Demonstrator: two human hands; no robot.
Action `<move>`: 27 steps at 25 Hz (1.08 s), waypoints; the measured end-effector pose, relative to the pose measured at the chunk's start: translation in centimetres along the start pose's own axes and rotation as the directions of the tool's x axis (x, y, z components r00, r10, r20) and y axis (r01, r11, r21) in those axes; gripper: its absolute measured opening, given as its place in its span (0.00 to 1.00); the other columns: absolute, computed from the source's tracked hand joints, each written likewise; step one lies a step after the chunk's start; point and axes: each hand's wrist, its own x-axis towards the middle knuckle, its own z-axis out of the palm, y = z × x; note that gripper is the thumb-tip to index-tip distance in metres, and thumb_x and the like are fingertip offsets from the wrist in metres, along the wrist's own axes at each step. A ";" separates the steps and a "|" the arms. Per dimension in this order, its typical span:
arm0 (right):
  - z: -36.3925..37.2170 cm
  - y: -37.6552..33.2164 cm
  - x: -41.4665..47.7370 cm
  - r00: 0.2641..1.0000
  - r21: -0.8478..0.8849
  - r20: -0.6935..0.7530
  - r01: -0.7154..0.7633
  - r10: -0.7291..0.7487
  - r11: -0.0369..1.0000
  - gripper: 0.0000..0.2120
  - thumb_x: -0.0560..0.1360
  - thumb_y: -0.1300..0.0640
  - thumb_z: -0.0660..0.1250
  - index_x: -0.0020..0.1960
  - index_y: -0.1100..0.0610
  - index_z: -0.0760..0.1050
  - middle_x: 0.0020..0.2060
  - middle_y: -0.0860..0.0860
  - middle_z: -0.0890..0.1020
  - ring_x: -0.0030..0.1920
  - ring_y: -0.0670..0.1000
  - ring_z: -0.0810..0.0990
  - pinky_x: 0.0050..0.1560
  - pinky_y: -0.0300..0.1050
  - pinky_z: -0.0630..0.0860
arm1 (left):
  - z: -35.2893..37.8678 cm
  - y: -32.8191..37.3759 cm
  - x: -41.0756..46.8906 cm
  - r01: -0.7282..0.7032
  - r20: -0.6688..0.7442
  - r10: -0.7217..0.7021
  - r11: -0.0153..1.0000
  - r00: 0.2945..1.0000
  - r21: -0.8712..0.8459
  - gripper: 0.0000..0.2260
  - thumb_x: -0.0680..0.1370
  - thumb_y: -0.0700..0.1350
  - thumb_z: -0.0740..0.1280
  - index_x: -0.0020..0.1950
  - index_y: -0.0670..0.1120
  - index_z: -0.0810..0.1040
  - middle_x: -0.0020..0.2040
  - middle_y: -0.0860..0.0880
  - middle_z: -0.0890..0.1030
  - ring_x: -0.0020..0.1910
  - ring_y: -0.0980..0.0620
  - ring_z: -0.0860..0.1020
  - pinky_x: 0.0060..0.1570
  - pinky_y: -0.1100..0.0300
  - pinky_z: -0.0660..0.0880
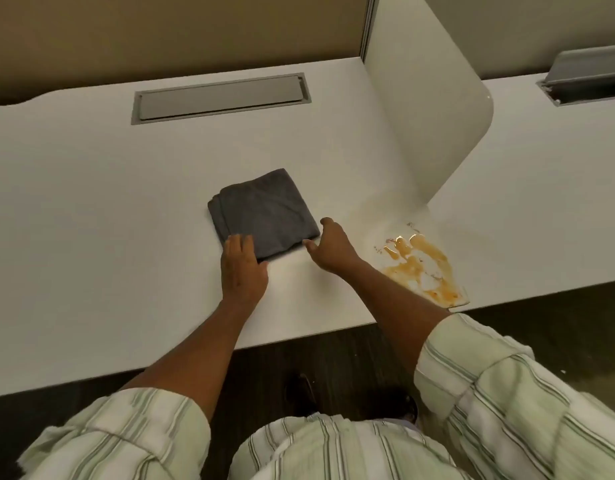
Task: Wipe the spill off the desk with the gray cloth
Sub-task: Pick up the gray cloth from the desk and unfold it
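Head view, the only one here: main risk I'd guess is the orange-brown spill (424,264) sitting right at the near edge of the desk (91,188), so a sloppy swipe could push it onto the floor, or the right sleeve (489,375) could drag through it. The gray cloth (262,213) lies folded, left of the spill and apart from it. Left hand (242,263) rests flat, fingers on the cloth's near corner. Right hand (330,244) is spread open just beside its right edge, gripping nothing.
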 end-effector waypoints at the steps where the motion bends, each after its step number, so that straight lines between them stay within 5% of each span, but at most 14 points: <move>1: 0.4 -0.5 0.5 0.999 0.049 0.013 -0.038 0.038 0.998 0.25 0.76 0.51 0.69 0.64 0.65 0.66 0.61 0.61 0.74 0.60 0.61 0.75 0.55 0.50 0.73 | 0.0 -0.3 0.0 0.029 -0.006 -0.029 0.999 1.000 -0.015 0.27 0.73 0.40 0.73 0.69 0.36 0.67 0.68 0.35 0.70 0.70 0.36 0.66 0.71 0.44 0.65; 5: 1.3 -2.6 1.5 0.968 0.315 0.040 -0.247 0.247 0.916 0.25 0.76 0.52 0.68 0.66 0.64 0.64 0.56 0.55 0.73 0.56 0.55 0.74 0.50 0.45 0.72 | -0.5 -1.4 -0.1 0.062 -0.004 -0.062 0.996 0.998 -0.057 0.28 0.73 0.41 0.73 0.69 0.37 0.66 0.69 0.36 0.68 0.68 0.38 0.68 0.68 0.45 0.69; 8: 2.0 -3.4 1.9 0.944 0.449 0.107 -0.325 0.311 0.832 0.08 0.74 0.63 0.66 0.51 0.61 0.71 0.42 0.51 0.73 0.42 0.50 0.73 0.41 0.41 0.73 | -0.6 -2.2 0.0 0.098 -0.001 -0.100 0.983 0.995 -0.158 0.30 0.73 0.39 0.73 0.70 0.36 0.64 0.69 0.35 0.67 0.68 0.37 0.68 0.68 0.46 0.68; 12: 2.0 -5.3 0.4 0.906 0.826 0.319 -0.409 0.276 0.387 0.05 0.72 0.70 0.62 0.44 0.63 0.74 0.42 0.57 0.78 0.43 0.53 0.78 0.40 0.41 0.80 | -0.6 -2.3 -0.5 0.057 -0.054 -0.068 0.981 0.996 -0.186 0.32 0.72 0.35 0.71 0.72 0.36 0.61 0.71 0.34 0.64 0.70 0.37 0.65 0.69 0.44 0.68; 15: 1.1 -6.0 -2.1 0.924 0.914 0.366 -0.380 0.114 0.140 0.09 0.72 0.72 0.58 0.44 0.62 0.74 0.44 0.57 0.78 0.43 0.53 0.78 0.39 0.41 0.80 | -0.8 -1.6 -1.3 -0.027 -0.182 0.003 0.991 0.983 -0.131 0.28 0.71 0.35 0.71 0.69 0.36 0.66 0.67 0.34 0.69 0.66 0.36 0.70 0.64 0.41 0.72; 21: -0.9 -5.1 -8.4 0.918 0.941 0.336 -0.316 -0.210 0.123 0.21 0.75 0.73 0.60 0.67 0.64 0.67 0.61 0.61 0.76 0.59 0.57 0.78 0.56 0.48 0.80 | -1.7 -0.7 -1.4 -0.260 -0.584 0.015 0.904 0.811 -0.338 0.18 0.71 0.40 0.71 0.55 0.34 0.70 0.52 0.35 0.74 0.50 0.42 0.74 0.47 0.53 0.74; 27: -2.4 -2.2 -15.2 0.952 0.959 0.279 -0.269 -0.126 0.093 0.31 0.73 0.73 0.67 0.71 0.59 0.61 0.66 0.61 0.73 0.62 0.59 0.78 0.59 0.53 0.79 | -2.7 2.3 -2.6 -0.430 -0.589 0.075 0.756 0.805 -0.493 0.16 0.77 0.48 0.68 0.51 0.34 0.74 0.49 0.33 0.77 0.49 0.37 0.76 0.50 0.49 0.75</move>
